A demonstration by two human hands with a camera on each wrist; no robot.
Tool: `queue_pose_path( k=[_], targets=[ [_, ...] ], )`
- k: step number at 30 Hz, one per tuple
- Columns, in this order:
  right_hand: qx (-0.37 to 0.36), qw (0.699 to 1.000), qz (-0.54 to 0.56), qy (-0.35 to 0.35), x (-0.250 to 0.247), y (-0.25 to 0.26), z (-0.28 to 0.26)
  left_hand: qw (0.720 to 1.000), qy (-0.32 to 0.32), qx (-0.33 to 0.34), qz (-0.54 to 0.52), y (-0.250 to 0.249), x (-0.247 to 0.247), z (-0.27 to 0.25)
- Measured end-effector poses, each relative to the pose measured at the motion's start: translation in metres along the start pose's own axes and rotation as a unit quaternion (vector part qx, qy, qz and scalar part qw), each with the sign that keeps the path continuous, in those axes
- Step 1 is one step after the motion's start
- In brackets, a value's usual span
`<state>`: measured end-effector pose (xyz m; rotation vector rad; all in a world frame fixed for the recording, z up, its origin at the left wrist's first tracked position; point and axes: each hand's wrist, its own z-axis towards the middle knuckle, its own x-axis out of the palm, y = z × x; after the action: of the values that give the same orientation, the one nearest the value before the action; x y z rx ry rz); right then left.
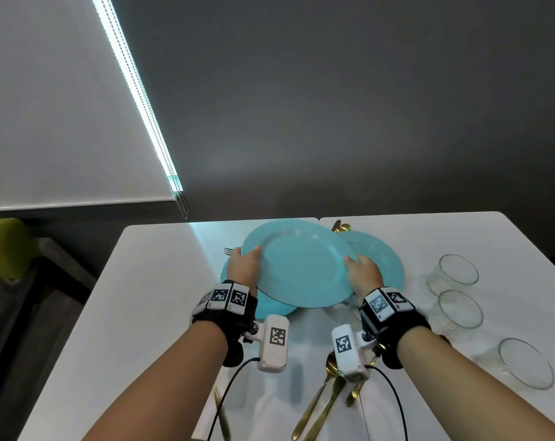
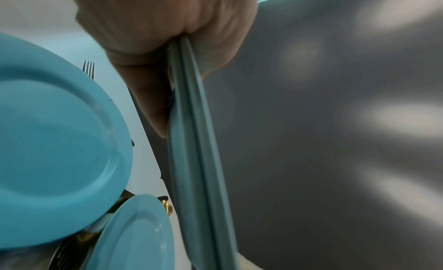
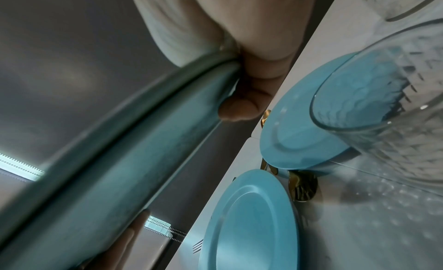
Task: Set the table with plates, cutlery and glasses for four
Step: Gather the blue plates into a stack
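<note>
I hold a stack of two turquoise plates (image 1: 296, 265) tilted above the white table (image 1: 161, 281). My left hand (image 1: 249, 259) grips its left rim, thumb on top and fingers beneath. My right hand (image 1: 359, 265) grips the right rim the same way. The left wrist view shows two rims (image 2: 199, 160) pressed together under my left hand (image 2: 167, 37). The right wrist view shows my right hand (image 3: 251, 56) on the same stack (image 3: 120, 170). Two more turquoise plates lie on the table below, one left (image 1: 269, 308) and one right (image 1: 384, 259).
Three clear glasses (image 1: 457, 275) (image 1: 460, 308) (image 1: 524, 362) stand along the right side; another glass (image 3: 395, 94) sits close under my right wrist. Gold cutlery (image 1: 320, 399) lies near the front edge. A dark fork (image 1: 228, 250) and a gold spoon (image 1: 341, 227) poke out behind the plates.
</note>
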<state>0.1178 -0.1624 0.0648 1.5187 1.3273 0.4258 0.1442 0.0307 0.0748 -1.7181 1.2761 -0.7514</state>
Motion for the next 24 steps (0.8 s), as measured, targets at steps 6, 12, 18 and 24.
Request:
queue_pose_path(
  k=[6,12,18,24],
  targets=[
    [0.082,0.991,0.017,0.103,0.032,0.004,-0.003,0.996,-0.086,0.019,0.035,-0.002,-0.028,0.022],
    [0.154,0.984,-0.017,0.093,0.052,-0.006,-0.006,0.991,-0.110,0.026,0.068,0.001,-0.049,0.037],
    [0.184,0.979,-0.064,0.060,0.067,-0.023,-0.001,0.992,-0.124,0.003,0.037,0.004,-0.059,0.048],
    [0.216,0.974,-0.027,0.056,0.088,-0.033,-0.003,0.990,-0.133,-0.010,0.032,0.008,-0.063,0.060]
  ],
)
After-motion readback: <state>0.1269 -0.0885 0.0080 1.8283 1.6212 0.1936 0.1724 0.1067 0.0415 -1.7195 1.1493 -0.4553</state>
